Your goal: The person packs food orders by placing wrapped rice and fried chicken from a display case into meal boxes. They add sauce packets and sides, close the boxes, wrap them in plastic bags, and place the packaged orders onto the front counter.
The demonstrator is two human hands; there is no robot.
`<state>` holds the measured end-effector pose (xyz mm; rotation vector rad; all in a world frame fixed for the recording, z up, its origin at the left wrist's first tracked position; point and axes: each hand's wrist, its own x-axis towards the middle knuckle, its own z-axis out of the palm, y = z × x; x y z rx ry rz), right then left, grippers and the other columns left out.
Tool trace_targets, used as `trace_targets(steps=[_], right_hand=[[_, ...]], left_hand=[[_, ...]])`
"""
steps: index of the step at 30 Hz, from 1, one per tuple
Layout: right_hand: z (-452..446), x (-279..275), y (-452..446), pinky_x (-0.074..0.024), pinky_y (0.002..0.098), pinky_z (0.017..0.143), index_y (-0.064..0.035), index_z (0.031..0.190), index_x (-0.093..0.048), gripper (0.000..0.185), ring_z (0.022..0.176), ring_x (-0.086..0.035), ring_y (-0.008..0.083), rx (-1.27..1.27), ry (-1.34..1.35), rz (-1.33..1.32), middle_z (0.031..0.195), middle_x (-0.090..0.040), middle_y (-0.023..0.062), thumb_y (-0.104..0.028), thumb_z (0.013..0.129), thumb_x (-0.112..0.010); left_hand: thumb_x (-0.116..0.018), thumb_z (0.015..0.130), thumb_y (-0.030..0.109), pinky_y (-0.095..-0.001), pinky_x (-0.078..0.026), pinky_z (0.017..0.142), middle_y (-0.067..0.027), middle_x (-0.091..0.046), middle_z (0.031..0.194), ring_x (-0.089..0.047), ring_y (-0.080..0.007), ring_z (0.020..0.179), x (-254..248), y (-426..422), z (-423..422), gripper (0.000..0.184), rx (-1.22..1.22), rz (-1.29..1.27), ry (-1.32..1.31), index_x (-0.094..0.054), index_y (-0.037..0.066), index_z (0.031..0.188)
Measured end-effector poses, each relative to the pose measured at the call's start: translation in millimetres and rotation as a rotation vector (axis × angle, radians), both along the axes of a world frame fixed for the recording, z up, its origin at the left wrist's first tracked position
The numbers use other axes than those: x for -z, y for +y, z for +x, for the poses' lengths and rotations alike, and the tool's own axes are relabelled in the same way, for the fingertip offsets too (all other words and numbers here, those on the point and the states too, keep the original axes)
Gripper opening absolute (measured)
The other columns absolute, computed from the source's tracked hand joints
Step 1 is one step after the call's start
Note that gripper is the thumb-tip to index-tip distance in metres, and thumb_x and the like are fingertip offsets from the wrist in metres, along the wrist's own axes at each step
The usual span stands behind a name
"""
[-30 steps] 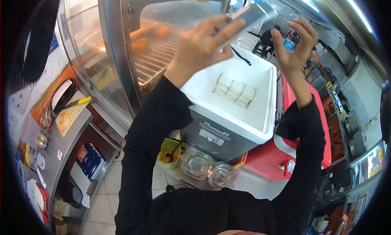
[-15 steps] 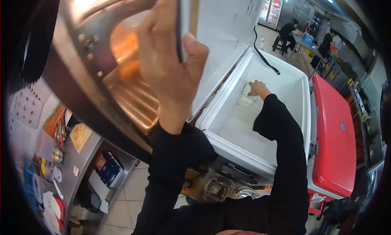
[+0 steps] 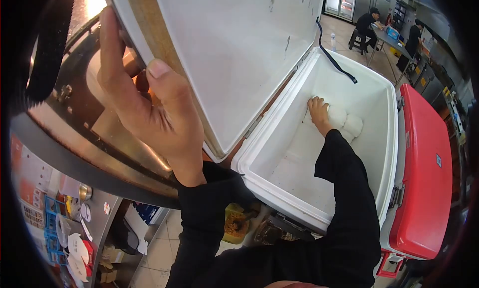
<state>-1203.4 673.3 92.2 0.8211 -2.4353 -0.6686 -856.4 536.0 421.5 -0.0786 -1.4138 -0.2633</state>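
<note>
Lid (image 3: 234, 63): clasped by left hand (image 3: 149, 106), raised seemingly for access.
White packs (image 3: 353, 124): touched by half-curled right hand (image 3: 318, 111); hold unclear.

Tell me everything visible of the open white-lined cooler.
The cooler is a deep rectangular box, open side up, with a smooth, plastic-looking white interior. Its scuffed white lid, edged with a tan strip, stands raised, the left hand at its edge. A black strap crosses the far rim. The right hand reaches inside, on white rounded items toward the far end. A red cooler stands to its right.
</note>
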Motion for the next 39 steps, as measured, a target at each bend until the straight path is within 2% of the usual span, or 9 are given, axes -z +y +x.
trace_targets(steps=[6,10,12,15,19,28,34,36,39], right_hand=[[21,-15,16,-0.0388,0.0563,0.083,-0.0125,0.123,-0.037,0.048,0.112,-0.038,0.0395,-0.112,0.024,-0.013,0.128,-0.033,0.0147,-0.020,0.078,-0.052],[9,3,14,-0.0383,0.0580,0.082,-0.0161,0.122,-0.040,0.038,0.111,-0.038,0.0412,-0.127,0.234,0.054,0.132,-0.029,0.0138,-0.015,0.084,-0.040],[-19,35,18,-0.0426,0.0546,0.077,-0.0145,0.123,-0.038,0.040,0.110,-0.039,0.0430,-0.137,0.261,0.031,0.129,-0.033,0.0148,-0.017,0.084,-0.041],[5,-7,19,-0.0461,0.0480,0.077,-0.0124,0.125,-0.036,0.066,0.110,-0.039,0.0419,-0.091,-0.053,0.108,0.129,-0.031,0.0182,-0.032,0.069,-0.064],[48,-56,9,-0.0482,0.0398,0.076,-0.0097,0.125,-0.032,0.085,0.104,-0.045,0.0351,-0.100,-0.220,0.128,0.123,-0.036,0.0149,-0.040,0.058,-0.074],[214,-171,27,-0.0506,0.0374,0.064,-0.0063,0.106,-0.040,0.030,0.088,-0.054,0.0288,-0.413,-0.222,0.448,0.106,-0.044,0.0123,-0.009,0.078,-0.048],[343,-285,110,-0.0439,0.0409,0.083,-0.0040,0.112,-0.041,0.067,0.111,-0.041,0.0343,-0.557,-0.125,0.034,0.121,-0.039,0.0160,-0.017,0.055,-0.072],[349,-299,146,-0.0475,0.0434,0.078,-0.0119,0.112,-0.044,0.062,0.108,-0.042,0.0383,-0.569,-0.008,-0.178,0.118,-0.041,0.0155,-0.012,0.056,-0.071],[369,-312,189,-0.0436,0.0433,0.086,-0.0070,0.111,-0.043,0.061,0.109,-0.043,0.0412,-0.667,0.016,-0.281,0.120,-0.040,0.0169,-0.011,0.057,-0.069]], left_hand=[[-0.039,0.086,0.018,-0.0258,-0.042,0.074,-0.0114,-0.048,0.104,-0.051,-0.0152,0.087,1,-21,1,0.045,-0.089,-0.135,0.045,-0.035,-0.001,0.127],[-0.055,0.063,0.002,-0.0316,-0.045,0.064,-0.0134,-0.051,0.100,-0.051,-0.0238,0.075,0,-5,5,0.061,-0.087,-0.053,0.071,-0.046,0.010,0.123],[-0.057,0.061,0.001,-0.0327,-0.047,0.064,-0.0134,-0.051,0.103,-0.053,-0.0260,0.079,0,-5,4,0.064,-0.089,-0.018,0.088,-0.047,0.015,0.123],[-0.058,0.065,0.008,-0.0344,-0.049,0.064,-0.0144,-0.049,0.106,-0.053,-0.0269,0.084,-1,3,9,0.060,-0.035,0.076,0.044,-0.045,0.014,0.123],[-0.052,0.075,0.021,-0.0306,-0.050,0.056,-0.0129,-0.049,0.109,-0.053,-0.0229,0.087,1,4,9,0.052,-0.163,0.067,0.059,-0.041,0.016,0.126],[-0.059,0.071,0.030,-0.0418,-0.040,0.075,-0.0169,-0.044,0.099,-0.046,-0.0313,0.085,6,6,-13,0.054,0.135,0.011,0.147,-0.042,0.014,0.120],[-0.061,0.070,0.033,-0.0402,-0.037,0.074,-0.0114,-0.047,0.095,-0.047,-0.0270,0.087,-9,8,12,0.044,0.222,-0.307,-0.080,-0.048,0.016,0.108],[-0.059,0.069,0.038,-0.0408,-0.040,0.069,-0.0094,-0.049,0.091,-0.052,-0.0270,0.081,-16,19,18,0.044,0.214,-0.448,-0.157,-0.050,0.019,0.108],[-0.056,0.069,0.039,-0.0432,-0.044,0.059,-0.0077,-0.051,0.090,-0.057,-0.0285,0.076,-18,47,24,0.043,0.245,-0.663,-0.256,-0.050,0.025,0.108]])
